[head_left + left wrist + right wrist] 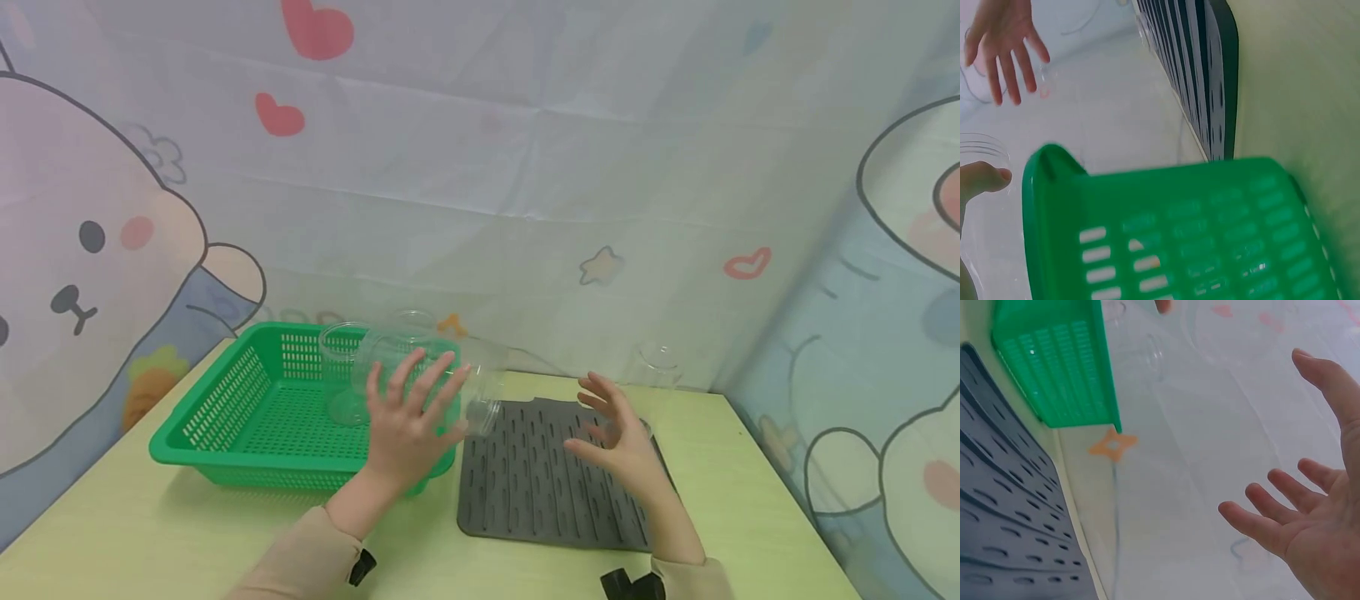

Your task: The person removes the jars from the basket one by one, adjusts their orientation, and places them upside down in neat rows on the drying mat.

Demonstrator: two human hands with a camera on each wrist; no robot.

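My left hand [408, 429] grips a clear jar [486, 392] with spread, bent fingers, above the right end of the green basket [300, 458]. The jar lies tipped on its side, its ridged mouth facing right. In the left wrist view, the thumb [985, 178] presses beside the jar's rim. A second clear container [347, 408] stands in the basket, partly hidden by the held jar. Over the dark grey ridged mat [540, 500] my right hand [618, 437] hovers with fingers apart and slightly bent. It holds nothing, as the right wrist view also shows.
At the back right of the table stands another clear container [660, 367], and one more clear rim [412, 319] shows behind the held jar. A printed cloth [525, 167] hangs close behind the pale table [97, 550]. The mat lies right of the basket.
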